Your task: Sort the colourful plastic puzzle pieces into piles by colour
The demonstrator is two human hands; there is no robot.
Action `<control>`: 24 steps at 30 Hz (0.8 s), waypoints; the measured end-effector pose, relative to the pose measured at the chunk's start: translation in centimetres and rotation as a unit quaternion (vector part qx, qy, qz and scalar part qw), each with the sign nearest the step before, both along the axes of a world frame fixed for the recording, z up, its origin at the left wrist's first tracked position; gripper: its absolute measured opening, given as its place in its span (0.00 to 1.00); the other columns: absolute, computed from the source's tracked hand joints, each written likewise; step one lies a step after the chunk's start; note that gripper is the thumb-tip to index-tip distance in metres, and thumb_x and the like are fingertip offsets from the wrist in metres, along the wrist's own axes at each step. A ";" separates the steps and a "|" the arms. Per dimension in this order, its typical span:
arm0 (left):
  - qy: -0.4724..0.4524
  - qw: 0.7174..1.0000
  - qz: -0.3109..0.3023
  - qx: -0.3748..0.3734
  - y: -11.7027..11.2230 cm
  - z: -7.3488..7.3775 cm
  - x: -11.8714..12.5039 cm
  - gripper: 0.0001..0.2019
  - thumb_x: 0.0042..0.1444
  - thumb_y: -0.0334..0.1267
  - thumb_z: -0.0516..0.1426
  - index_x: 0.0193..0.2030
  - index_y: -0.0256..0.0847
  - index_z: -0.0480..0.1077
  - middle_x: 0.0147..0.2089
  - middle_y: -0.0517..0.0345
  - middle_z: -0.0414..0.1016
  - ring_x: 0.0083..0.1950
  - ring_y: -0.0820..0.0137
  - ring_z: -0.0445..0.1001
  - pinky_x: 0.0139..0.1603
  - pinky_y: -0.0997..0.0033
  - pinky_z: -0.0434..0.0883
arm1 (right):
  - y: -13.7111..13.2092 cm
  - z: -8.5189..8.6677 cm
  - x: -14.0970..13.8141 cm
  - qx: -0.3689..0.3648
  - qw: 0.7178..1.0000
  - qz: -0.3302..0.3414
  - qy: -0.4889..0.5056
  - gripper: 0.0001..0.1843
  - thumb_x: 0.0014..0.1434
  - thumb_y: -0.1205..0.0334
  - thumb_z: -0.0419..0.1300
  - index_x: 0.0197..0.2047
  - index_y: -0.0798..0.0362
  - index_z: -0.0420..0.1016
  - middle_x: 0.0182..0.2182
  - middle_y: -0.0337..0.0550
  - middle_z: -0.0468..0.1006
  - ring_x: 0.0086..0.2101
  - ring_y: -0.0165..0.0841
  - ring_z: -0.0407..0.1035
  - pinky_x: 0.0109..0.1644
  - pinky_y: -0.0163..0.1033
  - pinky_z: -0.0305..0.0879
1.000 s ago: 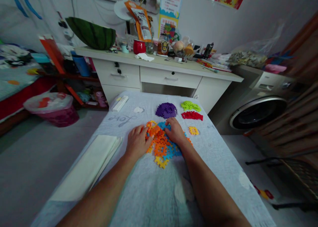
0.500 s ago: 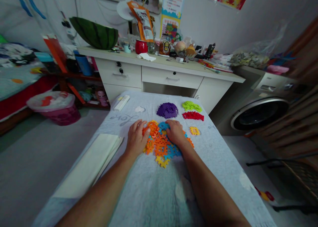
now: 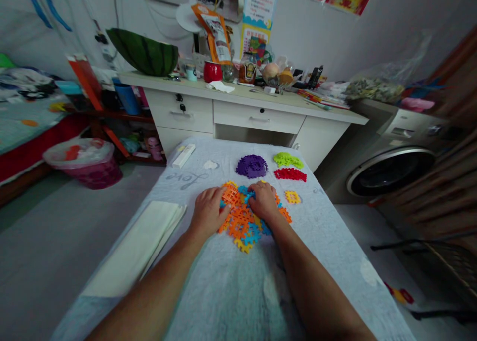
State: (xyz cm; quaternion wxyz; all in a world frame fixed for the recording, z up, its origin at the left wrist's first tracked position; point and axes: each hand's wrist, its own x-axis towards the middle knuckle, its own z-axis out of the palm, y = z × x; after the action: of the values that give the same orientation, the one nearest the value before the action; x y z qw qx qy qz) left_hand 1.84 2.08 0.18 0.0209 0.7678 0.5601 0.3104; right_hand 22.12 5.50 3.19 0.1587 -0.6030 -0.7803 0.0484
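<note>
Both hands rest on a mixed heap of orange, blue and yellow plastic tiles [image 3: 243, 220] in the middle of a table covered with a light blue cloth [image 3: 231, 286]. My left hand [image 3: 207, 213] lies on the heap's left side, fingers curled over orange tiles. My right hand [image 3: 264, 200] presses on the top right of the heap, fingers bent down among blue tiles. Beyond the heap lie sorted piles: purple tiles [image 3: 251, 166], green tiles [image 3: 286, 159], red tiles [image 3: 289, 174]. A single yellow tile [image 3: 291, 197] sits to the right.
A folded white cloth [image 3: 137, 246] lies on the table's left edge, a white box [image 3: 183, 155] at its far left corner. A cluttered white desk [image 3: 246, 107] stands behind, with half a watermelon [image 3: 143, 52]. A washing machine [image 3: 391, 157] is to the right, a pink bin [image 3: 84, 162] to the left.
Both hands shifted slightly on the heap, pushing the tiles a little closer together. The sorted piles have not moved.
</note>
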 end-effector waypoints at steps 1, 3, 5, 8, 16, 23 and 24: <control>0.005 1.000 0.006 -0.002 0.0 0.0 -0.1 0.19 0.56 0.40 0.55 0.55 0.41 0.67 0.52 0.48 0.73 0.54 0.56 0.69 0.57 0.54 0.65 | 0.0 0.1 0.1 0.011 1.000 -0.003 0.015 0.17 0.52 0.70 0.55 0.45 0.51 0.77 0.44 0.48 0.76 0.48 0.42 0.64 0.53 0.47 0.55; 0.009 1.000 0.011 -0.008 0.0 0.0 -0.1 0.17 0.57 0.40 0.55 0.53 0.42 0.68 0.51 0.48 0.73 0.53 0.57 0.70 0.56 0.54 0.65 | 0.1 0.5 0.4 0.035 0.998 -0.006 0.051 0.16 0.51 0.71 0.55 0.42 0.51 0.77 0.41 0.47 0.77 0.46 0.41 0.65 0.52 0.46 0.56; 0.005 1.000 0.010 -0.012 0.0 -0.1 -0.2 0.16 0.57 0.40 0.54 0.52 0.42 0.69 0.52 0.49 0.73 0.53 0.57 0.70 0.56 0.55 0.65 | 0.1 1.0 0.4 0.058 0.994 0.014 0.095 0.15 0.50 0.72 0.55 0.41 0.52 0.77 0.39 0.46 0.77 0.45 0.40 0.65 0.52 0.45 0.57; -0.019 1.000 0.010 -0.015 0.3 -0.3 -0.3 0.15 0.59 0.39 0.53 0.51 0.42 0.69 0.52 0.49 0.73 0.54 0.58 0.70 0.57 0.54 0.65 | -0.3 1.6 -0.2 0.050 0.979 0.088 0.176 0.17 0.50 0.72 0.55 0.42 0.53 0.75 0.39 0.44 0.77 0.43 0.37 0.67 0.51 0.42 0.61; -0.174 0.985 0.011 -0.015 1.3 -1.2 -1.0 0.15 0.62 0.38 0.47 0.48 0.41 0.72 0.52 0.50 0.72 0.57 0.62 0.68 0.62 0.55 0.65 | -1.7 2.1 -1.5 -0.113 0.957 0.205 0.173 0.33 0.49 0.70 0.61 0.60 0.56 0.66 0.53 0.50 0.74 0.49 0.37 0.69 0.55 0.43 0.64; -0.193 0.981 -0.028 -0.009 1.3 -1.0 -0.7 0.15 0.60 0.37 0.50 0.52 0.40 0.70 0.55 0.49 0.70 0.59 0.63 0.68 0.63 0.57 0.65 | -2.7 2.8 -1.5 -0.072 0.975 0.192 0.085 0.24 0.54 0.63 0.61 0.55 0.57 0.70 0.48 0.52 0.76 0.46 0.39 0.69 0.53 0.44 0.63; -0.179 0.983 -0.044 -0.011 1.1 -0.8 -0.6 0.15 0.60 0.37 0.50 0.52 0.40 0.69 0.55 0.49 0.70 0.59 0.63 0.68 0.63 0.57 0.64 | -3.2 2.9 -1.6 -0.073 0.971 0.213 0.079 0.23 0.54 0.62 0.61 0.54 0.56 0.70 0.46 0.51 0.76 0.46 0.39 0.69 0.53 0.43 0.62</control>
State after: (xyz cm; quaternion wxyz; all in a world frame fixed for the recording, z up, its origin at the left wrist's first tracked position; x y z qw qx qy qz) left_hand 1.26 3.23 -0.64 0.1434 0.7231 0.5166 0.4355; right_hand 20.48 2.28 6.13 0.1612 -0.4276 -0.8699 0.1856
